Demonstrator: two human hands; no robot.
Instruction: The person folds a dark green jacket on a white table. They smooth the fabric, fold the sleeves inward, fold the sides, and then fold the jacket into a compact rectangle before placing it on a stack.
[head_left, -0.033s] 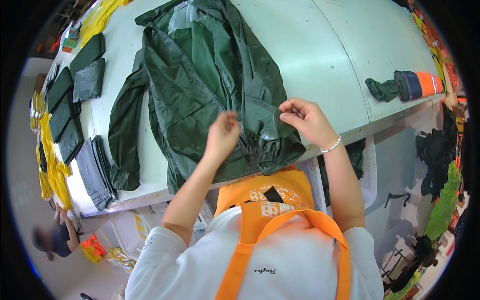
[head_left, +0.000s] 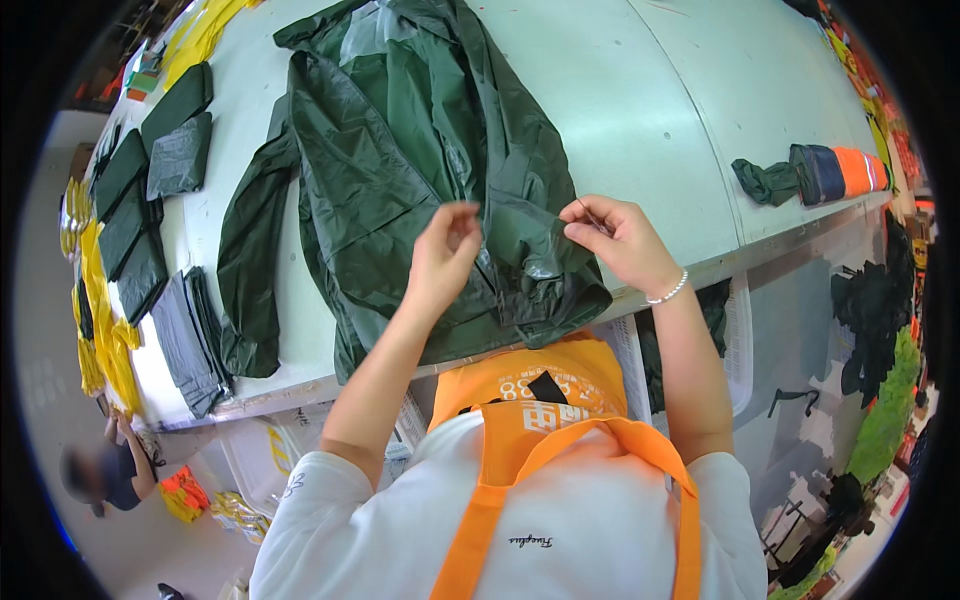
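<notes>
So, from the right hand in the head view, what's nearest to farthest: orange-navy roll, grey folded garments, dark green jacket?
1. Dark green jacket, just left of the right hand.
2. Orange-navy roll, off to the right.
3. Grey folded garments, far left.

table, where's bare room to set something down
The widest free patch on the table lies between the green jacket and the orange roll. A narrow strip separates the sleeve at left from the dark packets. The left end is crowded: packets, grey stack, yellow pile.
</notes>
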